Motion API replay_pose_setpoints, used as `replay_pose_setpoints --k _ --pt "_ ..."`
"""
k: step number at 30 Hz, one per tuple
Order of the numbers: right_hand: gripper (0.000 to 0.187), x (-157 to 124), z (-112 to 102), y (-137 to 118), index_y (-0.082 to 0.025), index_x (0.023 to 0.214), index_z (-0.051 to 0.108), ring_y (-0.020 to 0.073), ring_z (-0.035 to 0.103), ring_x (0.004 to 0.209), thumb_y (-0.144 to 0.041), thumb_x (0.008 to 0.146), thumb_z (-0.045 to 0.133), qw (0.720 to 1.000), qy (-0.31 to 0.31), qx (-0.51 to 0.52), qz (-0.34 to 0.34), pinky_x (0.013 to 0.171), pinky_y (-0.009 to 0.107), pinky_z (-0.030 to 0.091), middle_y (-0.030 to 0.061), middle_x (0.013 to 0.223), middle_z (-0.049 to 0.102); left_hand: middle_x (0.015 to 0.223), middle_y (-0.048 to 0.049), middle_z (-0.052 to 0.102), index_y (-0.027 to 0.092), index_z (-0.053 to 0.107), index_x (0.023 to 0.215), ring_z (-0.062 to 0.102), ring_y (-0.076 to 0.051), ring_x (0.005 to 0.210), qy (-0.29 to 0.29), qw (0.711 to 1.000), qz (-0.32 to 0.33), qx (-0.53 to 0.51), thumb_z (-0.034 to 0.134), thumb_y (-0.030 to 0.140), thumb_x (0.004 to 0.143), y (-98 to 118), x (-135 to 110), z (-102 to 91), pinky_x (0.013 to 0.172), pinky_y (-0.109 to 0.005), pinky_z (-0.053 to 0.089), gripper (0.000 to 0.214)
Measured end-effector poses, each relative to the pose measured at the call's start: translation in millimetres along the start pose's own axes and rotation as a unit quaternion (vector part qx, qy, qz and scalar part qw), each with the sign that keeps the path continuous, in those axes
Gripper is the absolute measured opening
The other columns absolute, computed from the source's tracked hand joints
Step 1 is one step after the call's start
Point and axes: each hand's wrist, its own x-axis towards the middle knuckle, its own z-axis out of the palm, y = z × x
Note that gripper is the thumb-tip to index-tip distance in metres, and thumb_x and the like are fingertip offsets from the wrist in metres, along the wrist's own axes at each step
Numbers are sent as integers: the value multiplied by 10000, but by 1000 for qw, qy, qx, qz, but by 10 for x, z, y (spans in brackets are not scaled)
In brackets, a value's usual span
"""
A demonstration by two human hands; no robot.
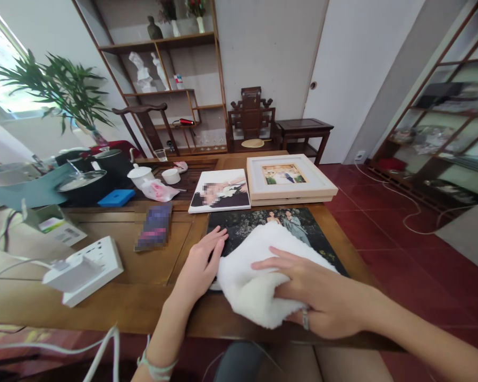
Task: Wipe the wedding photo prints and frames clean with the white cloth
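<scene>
A brown wooden tabletop [151, 265] stands on red floor tiles [402, 254] before wooden shelving [171, 79], carrying a white-framed picture [289, 178] and a white power strip [90, 268]. At its near edge lies a dark glossy photo print [258, 223], with a fluffy white cloth [255, 281] on top of it. The right hand [322, 302] lies over the cloth with its grip closed around the folds, while the left hand [201, 265] rests flat, fingers straight, on the print's left edge.

The cloth [258, 276] is white, thick and fluffy, like terry. The print [302, 228] under it is dark and glossy. The table [151, 297] is brown wood, smooth with a dull sheen. The frame [290, 188] looks like pale matt wood. The power strip [90, 270] is smooth white plastic.
</scene>
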Motion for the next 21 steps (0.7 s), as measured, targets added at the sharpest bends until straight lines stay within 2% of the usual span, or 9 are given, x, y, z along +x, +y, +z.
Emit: replay_pose_setpoints --k 4,6,8,12,16,19,21 --pt "302 -170 -75 179 -217 1126 622 283 340 1308 -275 864 484 991 42 3 131 1079 485 246 85 1338 509 1208 -115 630 107 648 1104 497 -232 1229 2 1000 7 20 430 282 899 -22 2 25 1048 -415 391 346" --pt "386 -155 -87 328 -211 1205 584 323 297 1326 -385 891 442 975 76 4 211 1054 509 275 97 1361 485 1203 -115 633 109 650 1102 499 -231 1227 4 1000 11 23 439 271 893 -31 -1 32 1047 -411 393 338" --pt "468 -40 -115 464 -212 1267 538 337 322 1311 -467 898 404 961 111 11 254 1044 503 286 91 1375 472 1198 -116 636 112 655 1095 502 -231 1224 7 1000 15 25 449 264 887 -38 -5 34 1044 -408 398 329" --pt "443 416 -221 583 -225 1232 567 299 467 1209 -465 911 377 965 149 45 212 1021 438 325 55 1312 544 1189 -118 641 119 663 1078 513 -234 1214 11 999 18 29 461 259 880 -44 -6 35 1038 -410 405 316" --pt "486 885 -262 551 -185 1276 532 299 481 1200 -461 900 394 970 151 61 179 995 409 353 90 1318 535 1188 -116 642 132 668 1068 540 -241 1183 16 999 19 38 473 262 873 -43 3 41 1018 -427 423 306" --pt "507 1076 -236 529 -178 1311 496 282 467 1219 -451 892 412 973 149 62 163 996 370 353 91 1336 516 1169 -121 651 136 671 1061 584 -245 1127 26 998 18 47 481 273 867 -49 8 41 985 -432 454 304" --pt "494 1089 -211 532 -186 1302 505 281 473 1214 -445 892 414 972 153 60 165 994 370 353 88 1325 529 1159 -122 656 138 673 1055 593 -245 1113 28 998 20 49 484 277 865 -59 9 38 979 -431 459 302"
